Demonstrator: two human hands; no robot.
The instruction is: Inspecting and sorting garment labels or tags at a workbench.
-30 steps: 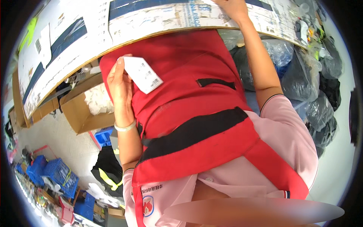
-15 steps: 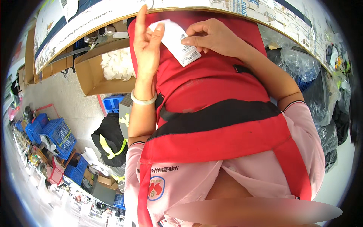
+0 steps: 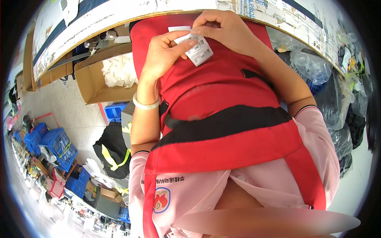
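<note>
Up close, both hands meet over a small white label [image 3: 197, 49] held against the chest of a red apron [image 3: 222, 103]. The left hand [image 3: 164, 55] is curled, thumb and fingertips pinching the label's left edge; the right hand [image 3: 224, 29] is bent over from above, its fingertips nipping the label's upper corner — so the slip is gripped from both sides, just below the table edge [image 3: 119, 22]. A pale bangle [image 3: 146, 105] circles the left wrist.

The worktop curves across the top of the view (its surface is covered in printed sheets). Below it, on the left, an open cardboard box [image 3: 99, 89] holds crumpled white material. The pale floor [image 3: 75, 119] carries blue plastic crates [image 3: 59, 142] and a black bag with yellow straps [image 3: 113, 152] — to the right, bulging clear and dark plastic bags [image 3: 337, 103] pile up.
</note>
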